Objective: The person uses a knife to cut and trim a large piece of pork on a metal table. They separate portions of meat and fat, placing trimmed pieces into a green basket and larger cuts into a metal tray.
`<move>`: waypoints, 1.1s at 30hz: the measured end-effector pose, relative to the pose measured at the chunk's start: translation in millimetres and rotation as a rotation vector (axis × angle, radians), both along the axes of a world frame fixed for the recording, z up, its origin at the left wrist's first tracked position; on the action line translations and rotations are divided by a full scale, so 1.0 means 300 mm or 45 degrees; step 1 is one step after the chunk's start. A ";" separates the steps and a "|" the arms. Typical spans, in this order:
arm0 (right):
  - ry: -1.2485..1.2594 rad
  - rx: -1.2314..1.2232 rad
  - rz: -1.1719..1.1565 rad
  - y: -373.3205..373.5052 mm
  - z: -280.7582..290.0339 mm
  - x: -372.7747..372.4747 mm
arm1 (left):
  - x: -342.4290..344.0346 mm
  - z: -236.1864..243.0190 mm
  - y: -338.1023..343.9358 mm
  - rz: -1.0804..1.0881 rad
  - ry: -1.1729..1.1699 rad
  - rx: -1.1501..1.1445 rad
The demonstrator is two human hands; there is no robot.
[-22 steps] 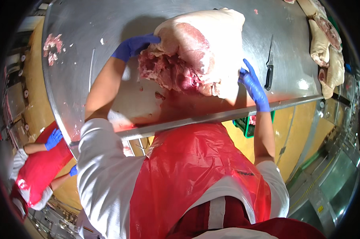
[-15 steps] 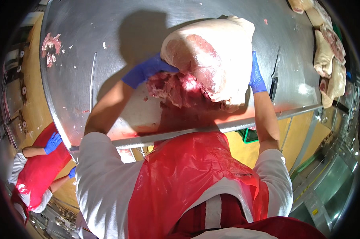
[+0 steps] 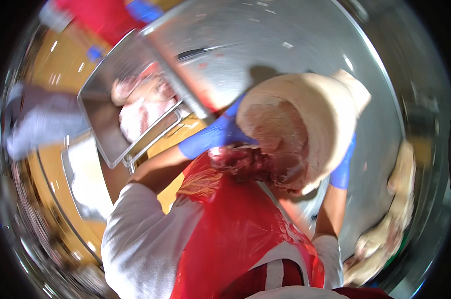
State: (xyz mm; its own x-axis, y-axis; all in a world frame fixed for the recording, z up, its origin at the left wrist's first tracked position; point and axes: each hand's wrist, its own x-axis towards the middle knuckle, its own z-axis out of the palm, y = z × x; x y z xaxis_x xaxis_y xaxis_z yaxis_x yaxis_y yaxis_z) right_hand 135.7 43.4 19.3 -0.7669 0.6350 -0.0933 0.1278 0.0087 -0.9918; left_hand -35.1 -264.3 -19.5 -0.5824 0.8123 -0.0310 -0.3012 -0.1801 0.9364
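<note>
Between my two blue-gloved hands is a large raw pork leg (image 3: pixel 325 114) with pale skin and a broad cut face of pink meat toward my left. My left hand (image 3: pixel 218 132) grips its cut side, where dark red ragged meat (image 3: pixel 243 162) hangs in front of my red apron. My right hand (image 3: pixel 344 164) presses against the skin on the right side, its fingers partly hidden by the leg. The piece is near the front edge of the steel table (image 3: pixel 305 45); I cannot tell whether it is lifted clear of it.
A steel tub (image 3: pixel 98 122) with several meat pieces (image 3: pixel 145 107) stands left of the table edge. A knife (image 3: pixel 193 53) lies on the table's far left part. Several trotters (image 3: pixel 385 239) lie at the right. A blurred person in a red apron (image 3: pixel 103 17) is at the upper left.
The view has swung left, bringing the steel tub into sight. My hands and the pork leg have come nearer to my body, with both hands still on it.
</note>
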 end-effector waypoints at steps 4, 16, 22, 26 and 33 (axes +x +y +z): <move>0.042 -0.130 0.332 -0.098 0.142 -0.199 | 0.099 0.196 -0.224 0.332 0.133 -0.100; -0.514 -0.885 1.184 -1.261 0.082 -0.954 | 0.034 -0.078 -1.202 1.172 -0.794 0.235; -0.404 -0.527 1.643 -1.792 -0.530 -1.450 | -0.165 -0.142 -1.632 1.123 -1.257 0.464; -0.434 -0.125 1.982 -2.124 -0.759 -1.699 | -0.308 -0.301 -1.806 1.256 -1.316 0.332; 0.797 1.030 1.650 -2.153 -1.041 -1.742 | -0.399 -0.745 -1.972 1.509 -1.432 0.156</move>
State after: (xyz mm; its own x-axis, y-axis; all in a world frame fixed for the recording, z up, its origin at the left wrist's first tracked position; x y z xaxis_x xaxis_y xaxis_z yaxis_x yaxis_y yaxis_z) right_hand -387.0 -602.6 -293.1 -0.5808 -0.6904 0.4312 -0.7691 0.2920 -0.5685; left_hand -154.6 -856.0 -243.0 -0.5756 -0.0156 -0.8176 -0.4287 -0.8456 0.3180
